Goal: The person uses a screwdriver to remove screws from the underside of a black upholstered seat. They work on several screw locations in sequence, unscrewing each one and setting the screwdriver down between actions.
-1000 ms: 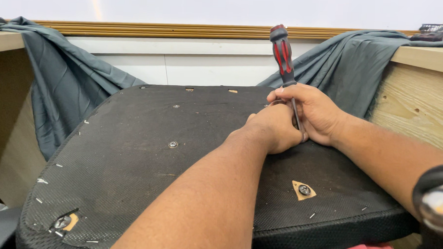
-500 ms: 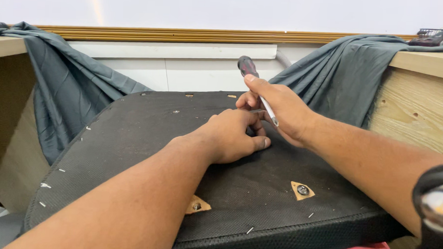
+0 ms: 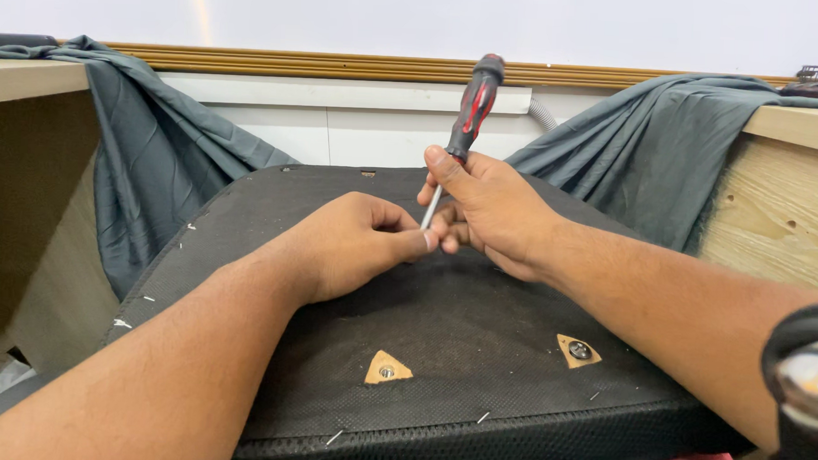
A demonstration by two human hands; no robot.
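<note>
Backdrop: white wall, grey cloth [image 3: 171, 172] draped over wooden sides.
Surface: black fabric panel [image 3: 477, 350], staples along its edges.
Right hand [image 3: 491, 215]: closed round a red-and-black screwdriver [image 3: 467, 114], tip down at the panel's middle.
Left hand [image 3: 354, 242]: curled, fingertips pinching beside the shaft.
Progress: two triangular bolt cut-outs [image 3: 386, 369] lie untouched (loose staples remain).

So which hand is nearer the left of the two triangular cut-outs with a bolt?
Left. The left hand rests on the black panel just above that cut-out; the right hand sits farther up-right, gripping the screwdriver.

Upholstery workshop: stapled seat base [image 3: 477, 350], plywood [image 3: 781, 216]
</note>
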